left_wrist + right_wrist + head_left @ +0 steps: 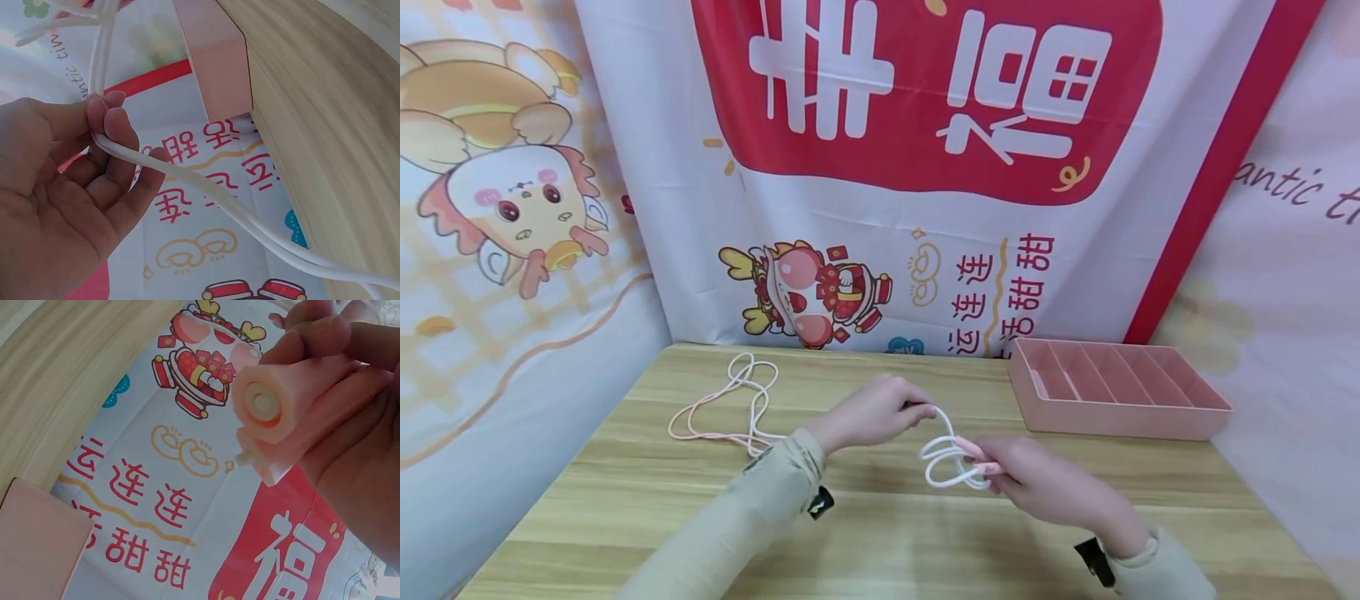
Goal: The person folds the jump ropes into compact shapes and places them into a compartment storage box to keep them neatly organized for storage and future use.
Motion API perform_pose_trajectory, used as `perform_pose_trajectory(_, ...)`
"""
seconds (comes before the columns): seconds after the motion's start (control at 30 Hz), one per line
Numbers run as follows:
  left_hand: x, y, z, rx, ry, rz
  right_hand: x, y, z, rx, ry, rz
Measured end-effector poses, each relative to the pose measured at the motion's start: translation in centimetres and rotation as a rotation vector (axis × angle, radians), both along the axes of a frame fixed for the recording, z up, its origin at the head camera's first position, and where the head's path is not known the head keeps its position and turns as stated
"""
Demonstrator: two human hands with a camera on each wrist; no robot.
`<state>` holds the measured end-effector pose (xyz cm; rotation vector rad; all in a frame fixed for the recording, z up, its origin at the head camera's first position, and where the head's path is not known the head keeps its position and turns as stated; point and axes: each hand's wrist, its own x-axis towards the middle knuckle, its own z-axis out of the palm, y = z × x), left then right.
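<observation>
My right hand (pixel 1048 483) grips the two pink handles (pixel 312 384) of a skipping rope side by side, with loops of its white cord (pixel 940 482) hanging at the handles. In the right wrist view the handles' round ends face the camera. To the left, my left hand (pixel 887 412) pinches the doubled white cord (pixel 206 189) between thumb and fingertips, and the other fingers curl loosely. From there the cord trails away; the rest of the rope, white turning pink (pixel 722 436), lies in loose loops on the table at the left, partly behind my left sleeve.
A pink divided box (pixel 1120 418) stands at the table's back right. Behind the wooden table (pixel 880 550) hangs a printed cloth (pixel 670 250) with red and white lettering. Printed cloths also flank both sides. A black strap shows at each wrist.
</observation>
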<state>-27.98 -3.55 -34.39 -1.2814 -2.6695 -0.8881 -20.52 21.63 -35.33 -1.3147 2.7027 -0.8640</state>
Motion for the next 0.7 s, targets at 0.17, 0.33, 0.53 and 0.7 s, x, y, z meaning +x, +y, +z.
perform_pose_trajectory(0.17,0.8,0.9,1.0,-0.043,0.018,0.004,0.4,-0.5,-0.6,0.126,0.249,-0.071)
perform_pose_trajectory(0.33,1.9,2.2,2.1,-0.065,0.065,-0.052,0.8,-1.0,-1.6,0.235,0.449,-0.157)
perform_pose_trajectory(0.53,3.6,3.5,2.9,-0.047,0.085,-0.116,1.0,-1.4,-2.2,0.258,0.528,-0.259)
perform_pose_trajectory(0.7,4.4,3.8,2.6,-0.018,0.128,-0.153,0.9,-1.6,-2.3,0.235,0.433,-0.368)
